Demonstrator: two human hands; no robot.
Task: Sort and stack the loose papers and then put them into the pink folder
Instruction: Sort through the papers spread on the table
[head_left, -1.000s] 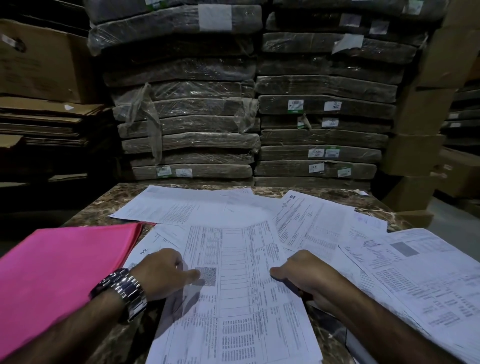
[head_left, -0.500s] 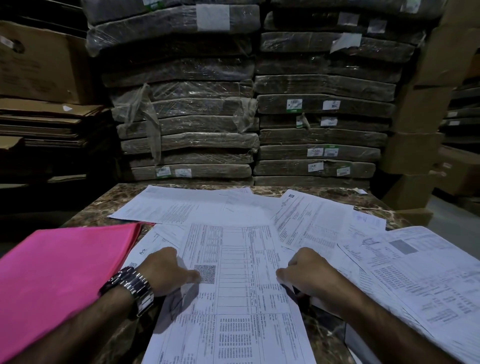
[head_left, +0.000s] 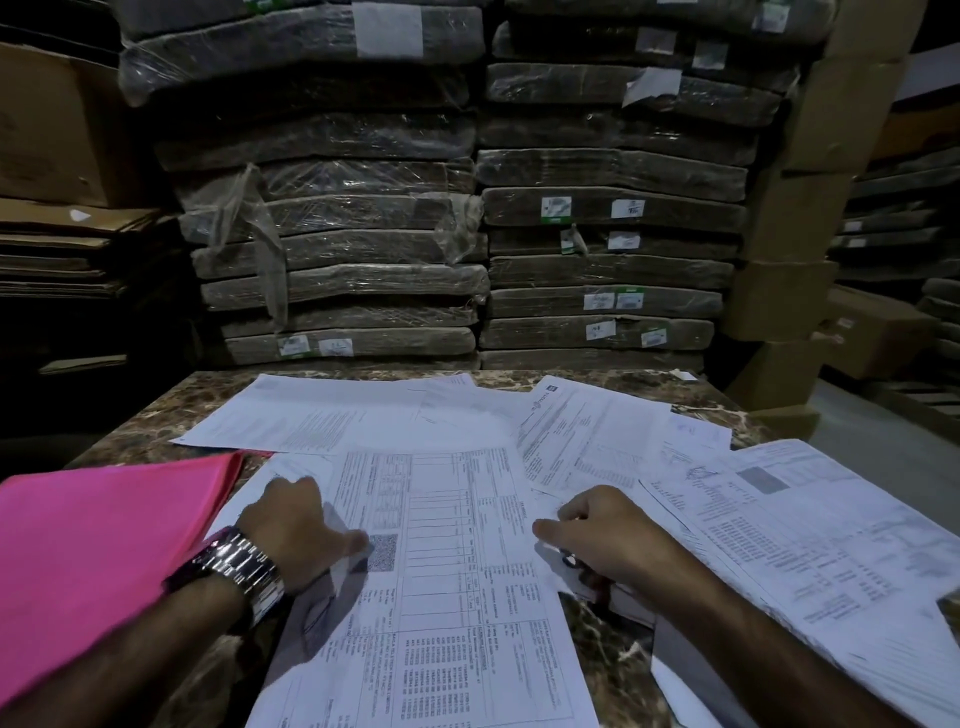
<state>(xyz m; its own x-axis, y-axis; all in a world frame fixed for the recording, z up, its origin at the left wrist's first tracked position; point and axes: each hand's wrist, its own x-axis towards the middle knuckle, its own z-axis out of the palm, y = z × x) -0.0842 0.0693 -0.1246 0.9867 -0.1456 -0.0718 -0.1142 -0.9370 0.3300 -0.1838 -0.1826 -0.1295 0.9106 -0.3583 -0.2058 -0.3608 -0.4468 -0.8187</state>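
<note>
Several loose printed papers lie spread over a brown marble table (head_left: 171, 410). The nearest one, a long printed sheet (head_left: 441, 587) with a table and a QR code, lies between my hands. My left hand (head_left: 298, 530), with a metal watch on the wrist, presses its left edge, thumb beside the QR code. My right hand (head_left: 602, 535) rests curled on the sheet's right edge, over other papers. A closed pink folder (head_left: 104, 540) lies flat at the left, partly under a sheet's corner. More sheets (head_left: 322, 421) fan out behind, and a thick pile of papers (head_left: 810, 540) sits at the right.
Shrink-wrapped flat bundles (head_left: 467, 218) are stacked high right behind the table's far edge. Cardboard boxes (head_left: 779, 296) stand at the right, flattened cardboard (head_left: 62, 244) at the left. A strip of floor (head_left: 872, 431) shows at the far right.
Both hands have slid slightly forward on the central sheet's edges, and the sheet has shifted a little. The folder and the other papers have not moved.
</note>
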